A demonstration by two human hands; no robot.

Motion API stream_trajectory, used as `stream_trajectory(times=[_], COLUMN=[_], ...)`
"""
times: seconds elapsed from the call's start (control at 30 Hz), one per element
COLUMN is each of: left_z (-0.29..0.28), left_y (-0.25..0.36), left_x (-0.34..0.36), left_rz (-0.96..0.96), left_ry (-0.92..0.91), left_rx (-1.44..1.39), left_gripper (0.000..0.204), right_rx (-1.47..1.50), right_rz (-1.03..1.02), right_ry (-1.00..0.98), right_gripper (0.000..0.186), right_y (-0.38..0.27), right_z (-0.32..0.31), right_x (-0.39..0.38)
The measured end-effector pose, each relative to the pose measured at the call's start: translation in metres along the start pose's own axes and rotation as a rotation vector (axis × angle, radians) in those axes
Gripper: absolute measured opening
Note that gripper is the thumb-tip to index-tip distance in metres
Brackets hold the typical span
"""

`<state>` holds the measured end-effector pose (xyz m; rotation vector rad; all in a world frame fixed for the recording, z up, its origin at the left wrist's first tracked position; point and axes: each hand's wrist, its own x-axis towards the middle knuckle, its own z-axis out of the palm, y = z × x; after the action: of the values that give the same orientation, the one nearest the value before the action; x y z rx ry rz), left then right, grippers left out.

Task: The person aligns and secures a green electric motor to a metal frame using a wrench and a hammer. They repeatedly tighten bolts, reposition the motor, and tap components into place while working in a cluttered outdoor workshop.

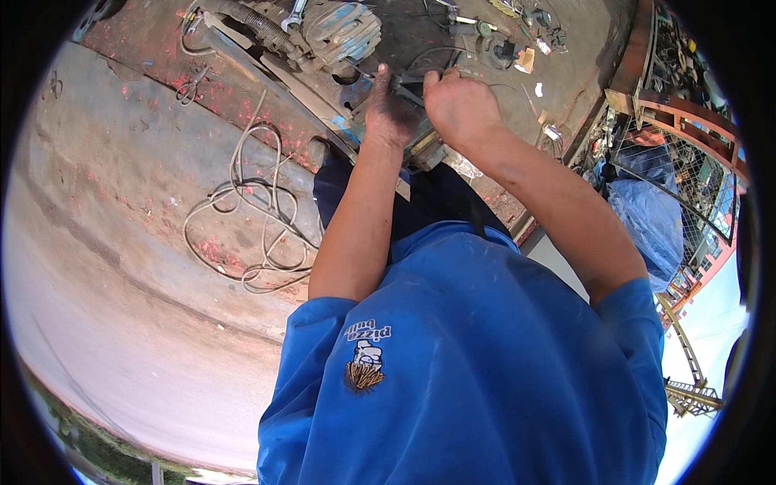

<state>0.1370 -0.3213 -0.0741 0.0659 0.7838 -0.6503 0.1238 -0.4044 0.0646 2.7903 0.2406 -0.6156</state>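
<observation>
A motor (343,36) with a ribbed grey housing and worn blue paint lies on a long metal frame (279,85) ahead of me. Just on the near side of the motor, my left hand (392,117) is closed, its blackened thumb pointing forward. The other fingers are mostly hidden. Close on its right, my right hand (461,105) is curled into a fist with the knuckles up. A dark, narrow metal piece (411,93) shows between the two hands. What exactly each hand grips is hidden.
A wrench (295,14) lies beside the motor. Tangled cable (263,194) is spread on the stained floor at left. Small parts and scraps (497,52) are scattered at far right. Beyond them stand a wire-mesh cage (695,178) and a blue plastic sheet (647,222).
</observation>
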Motion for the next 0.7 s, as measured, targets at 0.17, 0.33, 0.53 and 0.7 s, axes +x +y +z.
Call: stream_trajectory(times=[0.17, 0.33, 0.53, 0.7], left_z=[0.018, 0.007, 0.012, 0.007], left_y=[-0.011, 0.002, 0.001, 0.001], left_x=[0.015, 0.021, 0.012, 0.011], left_rz=[0.002, -0.042, 0.027, 0.087], left_ry=[-0.017, 0.267, 0.254, 0.062], left_rx=[-0.241, 0.047, 0.139, 0.053], left_gripper=[0.028, 0.020, 0.020, 0.024], right_rx=[0.146, 0.517, 0.635, 0.689], right_rz=[0.130, 0.238, 0.323, 0.333], right_ry=[-0.229, -0.499, -0.532, -0.559], right_gripper=[0.024, 0.036, 0.036, 0.035], right_y=[0.001, 0.006, 0.011, 0.019], right_z=[-0.016, -0.016, -0.001, -0.002], right_x=[0.009, 0.004, 0.000, 0.004])
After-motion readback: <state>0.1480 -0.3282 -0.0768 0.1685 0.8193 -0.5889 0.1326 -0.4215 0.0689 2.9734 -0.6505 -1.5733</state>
